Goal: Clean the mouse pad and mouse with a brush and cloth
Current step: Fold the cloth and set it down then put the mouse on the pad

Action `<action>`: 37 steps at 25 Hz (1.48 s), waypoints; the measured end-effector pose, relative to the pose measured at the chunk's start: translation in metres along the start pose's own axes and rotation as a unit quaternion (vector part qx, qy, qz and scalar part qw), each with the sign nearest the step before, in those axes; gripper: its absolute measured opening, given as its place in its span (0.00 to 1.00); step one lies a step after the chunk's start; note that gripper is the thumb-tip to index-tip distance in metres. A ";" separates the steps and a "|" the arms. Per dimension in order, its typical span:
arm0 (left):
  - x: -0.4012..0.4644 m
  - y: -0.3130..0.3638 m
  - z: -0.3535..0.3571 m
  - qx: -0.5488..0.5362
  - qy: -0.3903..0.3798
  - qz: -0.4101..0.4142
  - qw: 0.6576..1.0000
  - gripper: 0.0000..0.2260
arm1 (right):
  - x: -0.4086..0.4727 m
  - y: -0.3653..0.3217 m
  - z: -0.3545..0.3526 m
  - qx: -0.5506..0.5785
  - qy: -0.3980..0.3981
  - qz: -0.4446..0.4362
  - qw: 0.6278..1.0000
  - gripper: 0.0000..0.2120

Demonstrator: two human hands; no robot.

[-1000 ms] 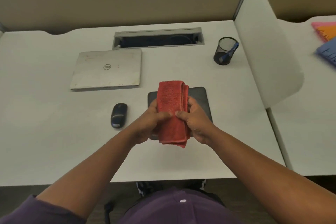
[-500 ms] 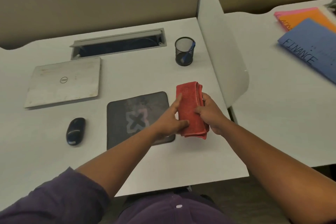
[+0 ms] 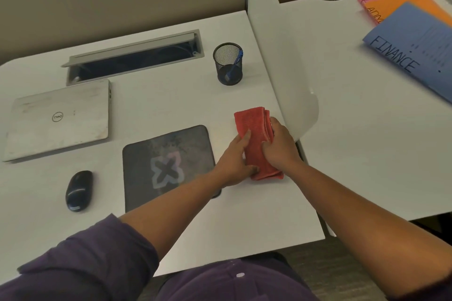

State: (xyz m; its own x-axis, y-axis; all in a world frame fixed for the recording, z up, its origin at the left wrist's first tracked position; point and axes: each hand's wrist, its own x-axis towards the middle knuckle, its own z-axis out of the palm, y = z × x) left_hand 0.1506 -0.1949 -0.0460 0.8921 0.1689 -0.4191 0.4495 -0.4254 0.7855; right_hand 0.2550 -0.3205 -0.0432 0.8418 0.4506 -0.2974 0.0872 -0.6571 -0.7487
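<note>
Folded red cloth (image 3: pixel 255 139) low over the table (image 3: pixel 256 215), right of the mouse pad (image 3: pixel 166 166), long axis running away from the body. Both hands clamped on it: left hand (image 3: pixel 233 162), right hand (image 3: pixel 281 146). Pad lies leftward, nearer the left hand; mouse (image 3: pixel 78 190) farther left.

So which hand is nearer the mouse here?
The left hand. It is on the cloth just past the pad's right edge, and the mouse lies left of the pad. The right hand holds the cloth's far side, farther away.
</note>
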 end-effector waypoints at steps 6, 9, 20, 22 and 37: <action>0.002 -0.005 -0.012 0.206 0.054 0.050 0.976 0.46 | -0.017 0.000 0.021 -0.240 0.075 -0.156 0.955 0.30; 0.010 -0.007 -0.020 0.377 0.063 0.084 0.920 0.50 | -0.013 0.000 0.026 -0.296 0.035 -0.166 0.940 0.30; 0.025 -0.009 -0.022 0.416 0.001 0.045 0.908 0.52 | -0.008 0.018 0.032 -0.356 -0.037 -0.127 0.925 0.34; 0.020 -0.008 -0.022 0.395 0.005 0.049 0.917 0.50 | -0.006 0.015 0.031 -0.350 -0.050 -0.111 0.929 0.34; -0.127 -0.076 -0.141 0.189 0.236 -0.079 0.950 0.17 | -0.042 -0.118 0.116 -0.170 -0.048 -0.299 0.938 0.11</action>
State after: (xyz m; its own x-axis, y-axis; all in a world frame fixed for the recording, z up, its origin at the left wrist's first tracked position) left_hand 0.0097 -0.0583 0.0120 0.7764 0.5985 -0.1976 0.6103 -0.6357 0.4726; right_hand 0.1474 -0.1921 -0.0111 0.5374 0.8418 0.0507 0.7069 -0.4169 -0.5714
